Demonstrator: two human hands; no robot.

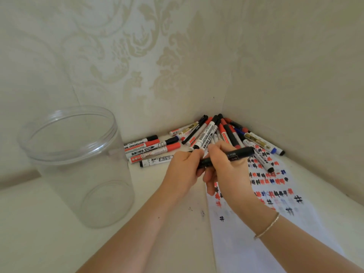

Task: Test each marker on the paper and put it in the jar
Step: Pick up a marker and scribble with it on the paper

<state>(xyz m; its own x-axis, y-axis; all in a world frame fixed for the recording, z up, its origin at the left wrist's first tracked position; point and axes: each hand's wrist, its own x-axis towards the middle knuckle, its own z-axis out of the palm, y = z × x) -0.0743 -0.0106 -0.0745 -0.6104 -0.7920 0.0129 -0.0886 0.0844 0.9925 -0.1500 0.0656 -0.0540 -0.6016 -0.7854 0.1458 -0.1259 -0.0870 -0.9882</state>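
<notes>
Clear jar point(76, 164) upright at left on desk point(49, 243), nothing inside, well left of hands. Left hand point(183, 170) pinches cap end, right hand point(226, 170) grips barrel of black marker point(242, 152); long axis left-right. Paper point(246, 243) directly beneath right hand; left hand nearer jar.

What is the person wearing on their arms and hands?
Both forearms are bare, with no sleeves in view. The left hand wears nothing visible. A thin pale beaded bracelet circles the wrist behind the right hand. No gloves or rings show.
</notes>
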